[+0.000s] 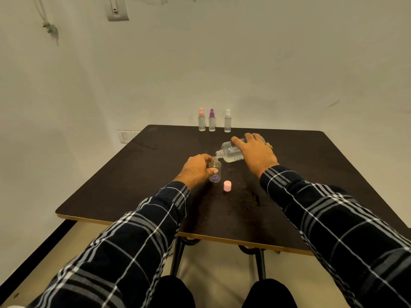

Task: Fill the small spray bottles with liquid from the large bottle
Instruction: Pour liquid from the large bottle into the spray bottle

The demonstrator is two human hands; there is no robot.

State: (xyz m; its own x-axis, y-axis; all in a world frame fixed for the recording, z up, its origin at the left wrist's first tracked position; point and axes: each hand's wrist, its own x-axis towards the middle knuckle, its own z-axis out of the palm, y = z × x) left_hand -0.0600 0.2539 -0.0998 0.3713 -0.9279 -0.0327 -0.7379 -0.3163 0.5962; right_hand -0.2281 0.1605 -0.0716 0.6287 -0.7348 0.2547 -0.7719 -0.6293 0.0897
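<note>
Large bottle tipped over small bottle.
Right hand grips the large one; left hand curls round the small one.

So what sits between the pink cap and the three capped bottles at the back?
The tilted large bottle, its neck over the open small bottle, as the head view shows.
</note>
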